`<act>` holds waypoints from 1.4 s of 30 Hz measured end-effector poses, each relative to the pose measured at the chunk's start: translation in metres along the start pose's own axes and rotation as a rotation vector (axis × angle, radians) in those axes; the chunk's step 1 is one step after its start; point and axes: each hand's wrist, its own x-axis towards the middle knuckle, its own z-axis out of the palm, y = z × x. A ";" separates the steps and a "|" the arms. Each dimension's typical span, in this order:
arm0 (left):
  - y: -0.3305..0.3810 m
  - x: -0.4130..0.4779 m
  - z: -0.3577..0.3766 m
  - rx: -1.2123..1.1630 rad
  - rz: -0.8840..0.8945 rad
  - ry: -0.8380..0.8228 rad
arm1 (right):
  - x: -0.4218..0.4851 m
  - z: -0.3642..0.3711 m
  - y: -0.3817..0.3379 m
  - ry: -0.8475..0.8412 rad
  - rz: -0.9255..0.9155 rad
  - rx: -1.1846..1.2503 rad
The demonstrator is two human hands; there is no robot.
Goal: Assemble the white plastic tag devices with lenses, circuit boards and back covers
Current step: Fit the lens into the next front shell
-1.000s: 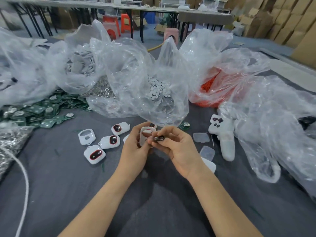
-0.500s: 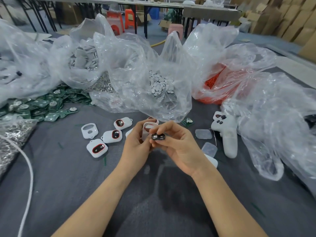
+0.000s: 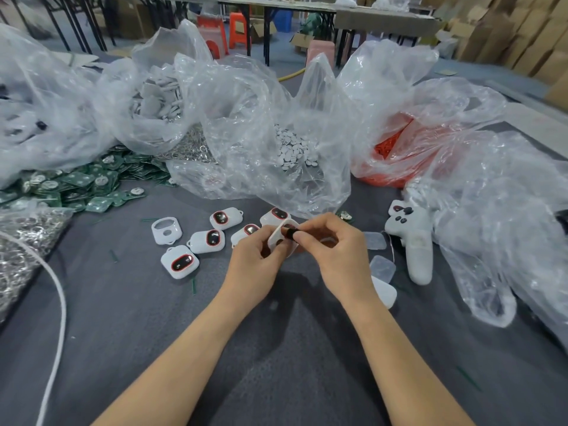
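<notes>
My left hand (image 3: 256, 259) grips a white tag shell (image 3: 280, 238) tilted on edge above the grey table. My right hand (image 3: 335, 253) pinches a small dark lens (image 3: 289, 233) against the shell's upper edge. Several white tags with red-ringed dark lenses lie left of my hands, the nearest tag (image 3: 180, 262) at the front. One empty white shell (image 3: 166, 230) lies beside them. A heap of green circuit boards (image 3: 73, 186) spreads at the left. Translucent back covers (image 3: 382, 269) lie right of my right hand.
Clear plastic bags crowd the table's back half: one with small white discs (image 3: 295, 149), one with red parts (image 3: 396, 149). A white handheld controller (image 3: 413, 241) lies at the right. A white cable (image 3: 58, 302) curves along the left. Metal rings (image 3: 21, 241) fill a bag at far left.
My hands have risen slightly and drawn together. The lens, held flat in my right fingers before, now touches the shell's edge, and the shell has tilted.
</notes>
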 end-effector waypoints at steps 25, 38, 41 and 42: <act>0.006 -0.004 -0.002 -0.104 -0.028 -0.073 | 0.005 0.001 0.008 -0.180 0.350 0.446; 0.003 -0.008 -0.001 0.088 0.069 -0.098 | 0.003 -0.007 0.004 -0.239 0.272 0.169; 0.003 -0.007 0.000 0.116 0.089 -0.081 | 0.004 -0.009 0.003 -0.239 0.234 0.121; 0.003 -0.007 0.000 0.118 0.090 -0.070 | 0.004 -0.009 0.003 -0.251 0.235 0.118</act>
